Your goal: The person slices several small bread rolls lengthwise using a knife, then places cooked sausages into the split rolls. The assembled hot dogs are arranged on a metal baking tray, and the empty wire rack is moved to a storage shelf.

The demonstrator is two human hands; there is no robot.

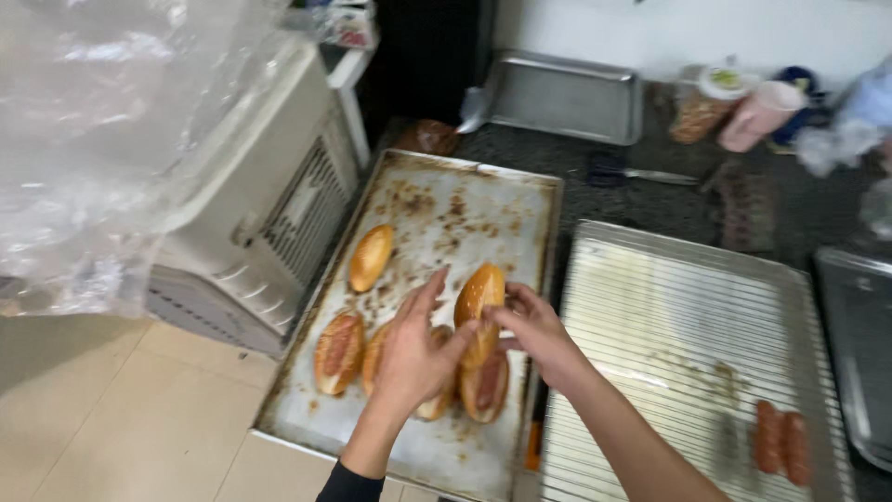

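Both our left hand (413, 358) and right hand (531, 330) clamp a bread roll (479, 302) over the stained baking tray (483, 200), toward six o'clock; we judge a loose pinch could drop it onto neighbouring rolls (339, 351).

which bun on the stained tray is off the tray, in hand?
The golden bun held up between the left hand and right hand. The others lie on the baking tray; one lone bun sits apart, farther back.

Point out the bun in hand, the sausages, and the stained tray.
bun (478, 290), head view, its golden top.
sausages (780, 448), head view, middle of the pair.
stained tray (483, 200), head view, bare upper area.
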